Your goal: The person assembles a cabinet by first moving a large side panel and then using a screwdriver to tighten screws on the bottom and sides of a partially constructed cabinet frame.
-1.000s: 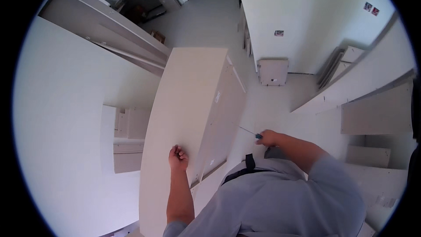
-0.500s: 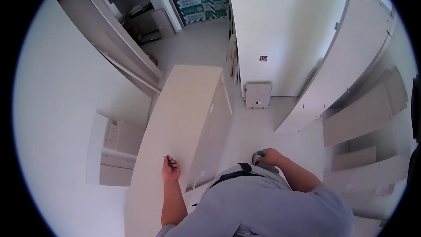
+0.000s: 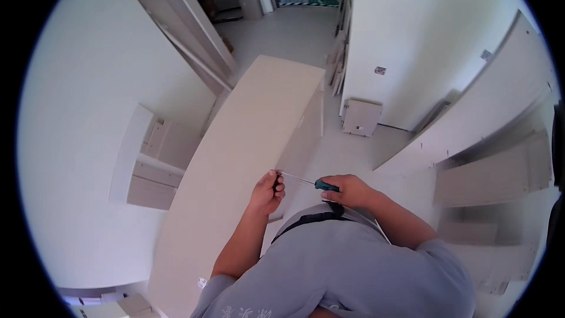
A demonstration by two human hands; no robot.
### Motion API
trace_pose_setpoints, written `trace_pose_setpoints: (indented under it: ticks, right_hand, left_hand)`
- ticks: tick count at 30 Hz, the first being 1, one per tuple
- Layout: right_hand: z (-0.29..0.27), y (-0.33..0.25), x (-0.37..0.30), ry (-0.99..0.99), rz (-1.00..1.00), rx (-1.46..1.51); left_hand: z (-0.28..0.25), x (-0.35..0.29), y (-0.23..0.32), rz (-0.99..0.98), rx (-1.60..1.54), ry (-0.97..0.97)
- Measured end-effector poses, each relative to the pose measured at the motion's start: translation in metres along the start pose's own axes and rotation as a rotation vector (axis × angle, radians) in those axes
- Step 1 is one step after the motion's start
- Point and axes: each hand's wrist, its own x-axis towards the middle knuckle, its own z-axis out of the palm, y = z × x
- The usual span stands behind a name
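Observation:
My right hand (image 3: 353,191) is wrapped round the teal handle of a screwdriver (image 3: 322,185) in front of my waist. Its thin metal shaft points left, its tip reaching the fingers of my left hand (image 3: 266,194). Those fingers are curled together in a pinch, with a small dark thing between them that is too small to name. Below the left hand and forearm lies the top of a long pale cabinet carcass (image 3: 235,135). Both hands are in the air near the cabinet's right edge.
A flat square panel box (image 3: 361,118) leans against the white wall ahead. Long pale boards (image 3: 471,106) stand along the right, with shorter panels (image 3: 494,171) nearby. More panels (image 3: 156,185) lean at the left wall. Narrow strips (image 3: 338,53) stand by the wall corner.
My right hand has come up from beside my waist with the screwdriver. My left hand has moved right, and the two now meet at the screwdriver's tip. The view has shifted.

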Motion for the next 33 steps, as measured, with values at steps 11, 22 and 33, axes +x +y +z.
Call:
trace_pose_setpoints:
  ticks: [11, 22, 33]
  right_hand:
    - [-0.104, 0.082, 0.052, -0.062, -0.056, -0.146]
    - [-0.175, 0.184, 0.08, -0.108, -0.029, -0.088]
    - [-0.18, 0.238, 0.074, -0.128, 0.258, 1.306]
  left_hand:
    - [0.077, 0.089, -0.006, 0.061, 0.18, 0.191]
    - [0.155, 0.199, -0.037, 0.126, 0.469, 0.33]
    - [0.205, 0.261, -0.03, 0.267, 0.25, 0.129]
